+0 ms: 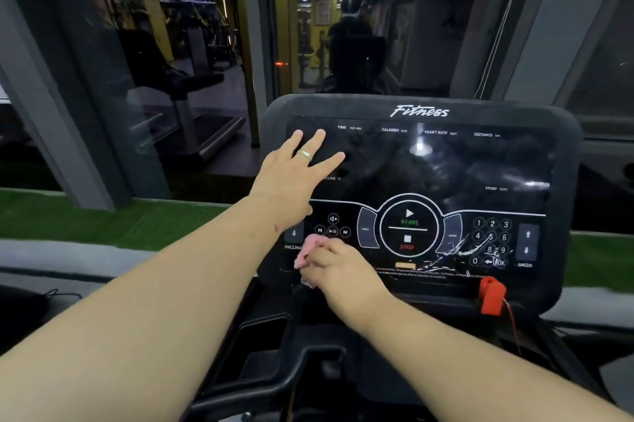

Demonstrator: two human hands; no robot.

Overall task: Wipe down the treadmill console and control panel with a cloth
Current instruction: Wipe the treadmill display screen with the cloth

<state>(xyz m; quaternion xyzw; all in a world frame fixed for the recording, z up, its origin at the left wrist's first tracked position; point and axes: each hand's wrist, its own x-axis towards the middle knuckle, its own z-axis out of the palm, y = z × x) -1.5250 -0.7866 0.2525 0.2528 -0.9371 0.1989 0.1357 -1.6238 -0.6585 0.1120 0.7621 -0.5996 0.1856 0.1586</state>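
head view: the right hand (334,262) grips the pink cloth (308,251) low on the control panel (425,236), centre frame; the left hand (295,164) rests flat, fingers spread, on the console (446,161). better to sweep lightly rightward, easing over the cracked keypad (487,243).

Left hand (291,164) lies flat, fingers spread, on the console (422,188) screen at about 10 o'clock. Right hand (338,262) bunches a pink cloth (306,251) on the panel's lower-left buttons. Red clip (491,294) sits at 4 o'clock.

Left hand (291,169) flat on console (446,109) upper left, right hand (338,262) below it – cloth (306,249) on control panel (429,233) lower left
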